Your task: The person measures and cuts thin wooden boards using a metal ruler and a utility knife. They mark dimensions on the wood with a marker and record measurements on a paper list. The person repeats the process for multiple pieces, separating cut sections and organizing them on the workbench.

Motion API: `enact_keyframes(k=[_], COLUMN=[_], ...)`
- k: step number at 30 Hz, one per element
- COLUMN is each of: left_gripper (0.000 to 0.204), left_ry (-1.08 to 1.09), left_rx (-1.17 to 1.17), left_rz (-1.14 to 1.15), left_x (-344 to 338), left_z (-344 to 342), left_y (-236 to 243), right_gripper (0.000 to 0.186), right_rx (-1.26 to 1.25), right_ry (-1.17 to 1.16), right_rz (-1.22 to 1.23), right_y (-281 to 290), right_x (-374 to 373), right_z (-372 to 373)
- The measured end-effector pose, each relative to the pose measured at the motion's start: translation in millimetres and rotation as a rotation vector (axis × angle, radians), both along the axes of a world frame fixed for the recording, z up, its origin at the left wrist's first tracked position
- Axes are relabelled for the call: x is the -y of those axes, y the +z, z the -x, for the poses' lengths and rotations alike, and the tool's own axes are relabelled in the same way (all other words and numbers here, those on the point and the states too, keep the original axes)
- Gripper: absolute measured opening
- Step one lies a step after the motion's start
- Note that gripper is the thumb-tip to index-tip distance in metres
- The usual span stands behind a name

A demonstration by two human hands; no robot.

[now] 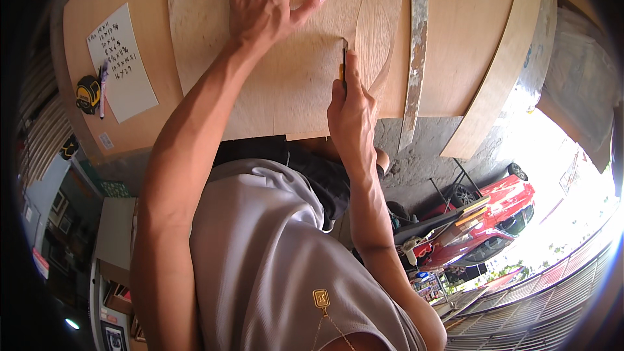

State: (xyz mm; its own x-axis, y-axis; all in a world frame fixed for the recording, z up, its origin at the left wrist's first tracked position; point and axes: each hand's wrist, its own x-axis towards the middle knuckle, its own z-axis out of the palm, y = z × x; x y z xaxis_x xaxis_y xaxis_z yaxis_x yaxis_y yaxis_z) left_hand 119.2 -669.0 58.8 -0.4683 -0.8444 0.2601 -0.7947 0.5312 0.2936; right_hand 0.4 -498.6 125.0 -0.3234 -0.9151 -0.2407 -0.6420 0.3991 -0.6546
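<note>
A pale plywood sheet (299,101) lies in front of me on a larger wooden board. My left hand (270,6) rests on the sheet near its far side with the fingers spread. To the right of it and nearer to me, my right hand (351,104) grips a utility knife (344,58) with a dark blade and some yellow on it. The blade tip is at the sheet, beside a leaf-shaped figure in the grain. Whether it is in the wood is too small to tell. A stained narrow strip (416,26) lies to the right of the sheet.
At the left lie a handwritten white card (133,94), a tape measure (88,94) and a marker (103,88). A long plywood strip (491,78) hangs over the near edge at the right. Beyond are grey pavement, a red car (504,195) and shelving (114,240).
</note>
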Motion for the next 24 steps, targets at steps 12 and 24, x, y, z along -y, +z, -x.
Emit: enact_keyframes(k=[12,24], left_gripper=[0.062,0.063], left_ry=[0.038,0.056], left_rx=[0.027,0.065], left_rz=[-0.038,-0.013], left_x=[-1.8,-5.9], left_z=[0.9,4.3], left_y=[0.9,-0.1], right_gripper=[0.062,0.054], right_rx=[-0.052,-0.035], right_ry=[-0.027,-0.110], right_rz=[-0.116,-0.229], right_y=[5.0,12.3], right_x=[-66.7,-136.6], right_z=[-15.7,-31.9])
